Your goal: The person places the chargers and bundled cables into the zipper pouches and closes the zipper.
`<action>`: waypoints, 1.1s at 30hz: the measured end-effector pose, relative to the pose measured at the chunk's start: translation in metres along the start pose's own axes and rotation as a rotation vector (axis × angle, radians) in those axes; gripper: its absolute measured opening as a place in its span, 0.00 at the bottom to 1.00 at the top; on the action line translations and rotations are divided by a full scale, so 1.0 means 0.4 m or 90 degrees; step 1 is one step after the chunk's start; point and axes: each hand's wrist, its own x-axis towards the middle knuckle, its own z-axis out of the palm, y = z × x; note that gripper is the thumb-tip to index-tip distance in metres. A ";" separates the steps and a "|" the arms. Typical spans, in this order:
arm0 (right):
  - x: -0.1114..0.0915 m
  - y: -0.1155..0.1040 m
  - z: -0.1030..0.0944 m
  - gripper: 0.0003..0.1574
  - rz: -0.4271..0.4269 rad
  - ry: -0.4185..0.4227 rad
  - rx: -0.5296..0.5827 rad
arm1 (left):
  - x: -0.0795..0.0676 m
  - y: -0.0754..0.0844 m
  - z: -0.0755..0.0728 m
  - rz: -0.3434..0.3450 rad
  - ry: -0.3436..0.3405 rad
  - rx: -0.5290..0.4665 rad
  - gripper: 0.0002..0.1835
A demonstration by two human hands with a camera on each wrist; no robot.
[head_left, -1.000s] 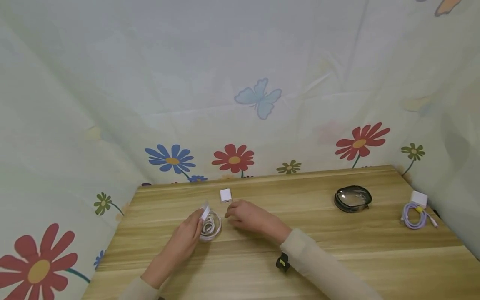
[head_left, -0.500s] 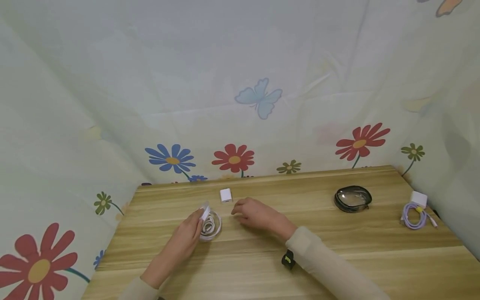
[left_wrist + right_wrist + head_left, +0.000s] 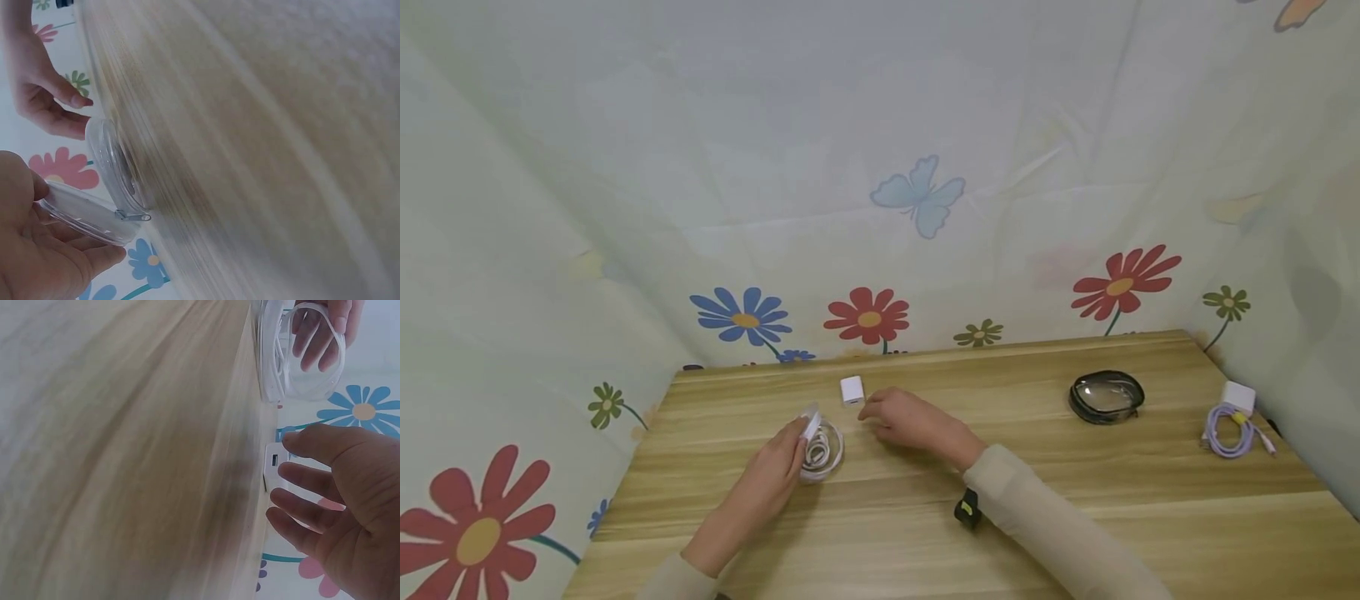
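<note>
Case, clear, 1: on table, lid tilted up, coiled white cable inside. Left hand, at left of case: thumb and fingers pinch the lid. Right hand, right of case: fingers loosely bent, thumb well apart, nothing held. Charger, white, 1: beyond case, slightly right, just beside the right hand; contact cannot be told. Black-rimmed pouch, 1: well right of case. Lilac cable, 1, coiled, against white block, 1: farther right of case.
</note>
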 end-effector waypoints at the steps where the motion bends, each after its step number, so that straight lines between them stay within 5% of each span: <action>1: 0.003 -0.001 0.000 0.15 0.002 -0.002 -0.001 | 0.000 0.000 0.000 -0.001 -0.001 0.001 0.23; 16: 0.027 -0.009 -0.017 0.41 0.062 -0.036 -0.027 | 0.003 0.003 -0.005 0.006 -0.002 0.004 0.23; 33: 0.106 0.020 -0.007 0.35 0.080 -0.075 -0.017 | -0.001 -0.002 -0.003 0.000 -0.012 0.000 0.23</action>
